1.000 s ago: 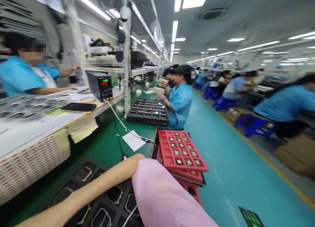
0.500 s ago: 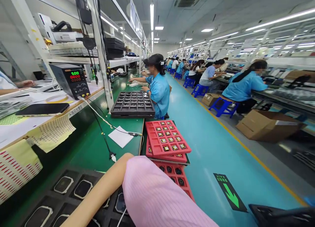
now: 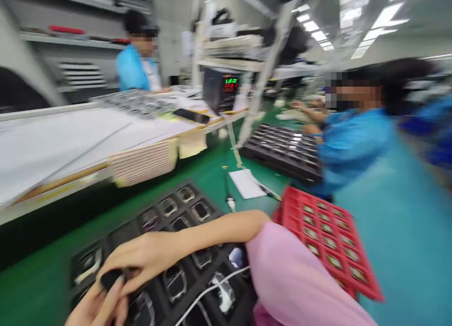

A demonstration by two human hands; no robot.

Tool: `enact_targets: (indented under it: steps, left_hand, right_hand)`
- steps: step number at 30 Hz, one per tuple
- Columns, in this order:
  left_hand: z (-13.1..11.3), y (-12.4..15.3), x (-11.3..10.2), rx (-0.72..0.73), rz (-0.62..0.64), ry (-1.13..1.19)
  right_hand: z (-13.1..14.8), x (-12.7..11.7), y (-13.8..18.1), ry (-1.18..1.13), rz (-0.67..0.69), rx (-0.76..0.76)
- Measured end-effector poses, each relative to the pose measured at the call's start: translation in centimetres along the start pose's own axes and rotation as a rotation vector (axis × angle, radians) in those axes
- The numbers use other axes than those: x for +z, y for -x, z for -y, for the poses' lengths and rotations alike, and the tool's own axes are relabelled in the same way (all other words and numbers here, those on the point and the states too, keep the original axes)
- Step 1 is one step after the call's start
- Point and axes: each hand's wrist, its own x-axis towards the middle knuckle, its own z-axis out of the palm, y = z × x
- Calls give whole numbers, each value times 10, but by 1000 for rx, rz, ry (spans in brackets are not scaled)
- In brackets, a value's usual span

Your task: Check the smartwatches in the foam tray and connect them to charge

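Note:
My right hand (image 3: pixel 143 255) reaches in from the right, past a pink sleeve (image 3: pixel 282 260), with its fingers curled down. Close below it is my left hand (image 3: pixel 100 305), its thumb and fingers pinched together. Between them both hands grip a small black rounded piece (image 3: pixel 111 278); blur and fingers hide most of it. Under the hands lies a black compartment tray (image 3: pixel 122 234) of square watch-like cases with pale rims, such as one case (image 3: pixel 174 283). Across the tray's near part runs a white cable (image 3: pixel 208 288).
Red trays (image 3: pixel 367 288) of small square parts are stacked at right. Beyond the green bench stand another black tray (image 3: pixel 282 151), a white pad (image 3: pixel 247 183) and a power supply (image 3: pixel 221 90). A co-worker in blue (image 3: pixel 356 142) sits close by; another person (image 3: pixel 132 71) is behind the shelf.
The view has swung left and down, bringing both my hands and more of the black tray into sight. Earlier only my right forearm and sleeve showed.

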Motion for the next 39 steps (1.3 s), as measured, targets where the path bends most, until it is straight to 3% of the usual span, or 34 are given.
enact_targets:
  steps: [1, 2, 6, 9, 16, 24, 33, 39]
  left_hand:
    - [3, 8, -17, 13, -79, 28]
    - [6, 14, -29, 58, -55, 64]
    - [11, 5, -43, 135, -14, 135]
    - [11, -5, -44, 171, -4, 167]
    - [8, 2, -47, 186, 40, 197]
    - [9, 0, -46, 143, 81, 166]
    - [6, 1, -49, 160, 54, 214]
    - [7, 2, -50, 170, 63, 218]
  right_hand:
    - [-2, 1, -3, 10, -34, -42]
    - [-5, 1, -4, 7, -67, -70]
    - [-20, -2, -5, -76, -172, -82]
    - [-20, -2, -8, -122, -212, -77]
    - [-14, -2, -10, -137, -207, -63]
    - [-15, -9, -6, 31, -125, -86]
    - [-17, 2, -9, -15, -264, -68]
    - [-19, 2, -8, -55, -271, -76]
